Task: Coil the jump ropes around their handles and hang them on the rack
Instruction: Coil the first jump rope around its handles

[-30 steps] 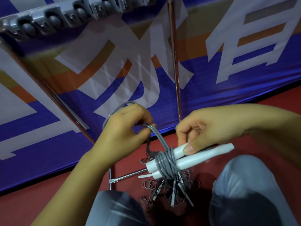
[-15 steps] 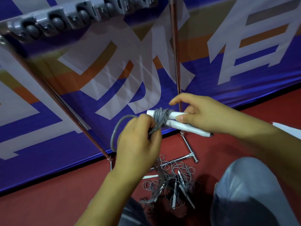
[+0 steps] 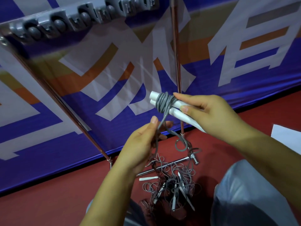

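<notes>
My right hand (image 3: 210, 114) grips two white jump rope handles (image 3: 179, 114) held together, with grey rope (image 3: 163, 103) coiled several times around their upper end. A loose strand runs down from the coil through my left hand (image 3: 143, 144), which pinches it between thumb and fingers below the handles. The strand's free end forms a small loop (image 3: 180, 145) hanging to the right. The grey rack bar (image 3: 78, 15) with round holders sits at the top left, above both hands.
A tangled pile of grey ropes with white handles (image 3: 171, 188) lies on the red floor between my knees (image 3: 254, 193). The rack's metal legs (image 3: 176, 62) and its foot bar (image 3: 169, 165) stand in front of a blue, orange and white banner (image 3: 244, 79).
My right hand raised the handles up and to the right. My left hand dropped below them, pulling the loose strand down off the coil.
</notes>
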A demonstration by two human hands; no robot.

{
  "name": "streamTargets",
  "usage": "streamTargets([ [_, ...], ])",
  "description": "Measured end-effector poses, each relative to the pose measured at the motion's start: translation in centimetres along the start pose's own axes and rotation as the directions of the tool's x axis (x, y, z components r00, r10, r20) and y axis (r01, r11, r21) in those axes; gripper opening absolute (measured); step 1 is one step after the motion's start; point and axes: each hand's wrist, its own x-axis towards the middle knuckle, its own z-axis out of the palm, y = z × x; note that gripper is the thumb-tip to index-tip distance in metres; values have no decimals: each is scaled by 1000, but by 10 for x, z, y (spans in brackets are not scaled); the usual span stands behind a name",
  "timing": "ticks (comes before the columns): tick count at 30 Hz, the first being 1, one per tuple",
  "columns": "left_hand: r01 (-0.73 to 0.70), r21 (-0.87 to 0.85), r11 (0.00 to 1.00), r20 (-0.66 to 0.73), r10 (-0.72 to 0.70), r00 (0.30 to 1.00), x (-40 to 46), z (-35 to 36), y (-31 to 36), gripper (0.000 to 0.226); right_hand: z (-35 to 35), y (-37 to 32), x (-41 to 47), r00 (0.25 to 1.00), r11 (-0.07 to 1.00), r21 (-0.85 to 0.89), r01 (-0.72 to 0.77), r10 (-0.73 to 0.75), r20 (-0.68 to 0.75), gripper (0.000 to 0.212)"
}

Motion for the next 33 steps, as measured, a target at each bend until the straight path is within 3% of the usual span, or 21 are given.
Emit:
streamTargets([
  [3, 181, -400, 898, 188, -113, 976, 16, -9, -4, 33, -3, -1, 3, 997, 1000, 0, 26, -25, -69, 38],
  [5, 229, -557, 798, 162, -167, 973, 29, -16, -18, 32, -11, 0, 8, 990, 1000, 15, 25, -23, -142, 38],
  [9, 202, -220, 954, -111, -230, 967, 49, -9, -63, 30, -11, 2, 13, 993, 998, -52, 35, -40, -108, 38],
  [11, 251, -318, 914, -188, -320, 929, 59, -5, -79, 14, -7, 3, 16, 992, 999, -32, 30, -34, -121, 38],
  [12, 288, -477, 831, -188, -416, 890, 65, -7, -87, 13, -7, 3, 19, 989, 999, -25, 31, -34, -145, 39],
  [14, 292, -774, 562, -129, -591, 796, 78, -17, -110, 17, -10, 3, 26, 983, 998, -50, 43, -51, -178, 39],
  [15, 300, -843, 447, -72, -645, 761, 81, -22, -121, 18, -11, 3, 28, 983, 997, -68, 45, -56, -173, 39],
  [17, 318, -888, 333, -4, -696, 718, 86, -28, -142, 17, -9, 8, 31, 986, 995, -92, 28, -42, -161, 39],
  [19, 389, -824, 412, -49, -735, 676, 89, -22, -152, 16, -7, 15, 36, 983, 991, -134, -6, -18, -180, 39],
  [21, 450, -631, 632, -199, -692, 694, 92, -10, -152, 15, -5, 19, 42, 981, 977, -205, -51, 11, -193, 39],
  [23, 479, -154, 864, -422, -496, 759, 96, -7, -149, 69, -3, 21, 47, 985, 955, -287, -81, 33, -169, 39],
  [24, 393, 144, 908, -422, -303, 855, 95, -6, -145, 88, -2, 22, 49, 989, 944, -320, -77, 32, -145, 39],
  [25, 226, 320, 920, -313, -122, 942, 90, -6, -134, 95, 0, 22, 50, 993, 939, -338, -66, 28, -118, 39],
  [26, 70, 348, 935, -153, -17, 988, 83, -5, -119, 95, 1, 22, 51, 995, 939, -339, -56, 25, -94, 39],
  [28, -69, 135, 988, 83, 58, 995, 72, -3, -90, 84, 3, 19, 54, 997, 951, -305, -39, 19, -70, 39],
  [30, -67, -143, 987, 145, 88, 986, 69, -6, -72, 71, 4, 14, 57, 998, 965, -262, -14, -2, -63, 39],
  [33, 14, -551, 834, 178, 101, 979, 74, -13, -64, 49, 2, 8, 60, 997, 975, -222, 26, -41, -62, 39],
])
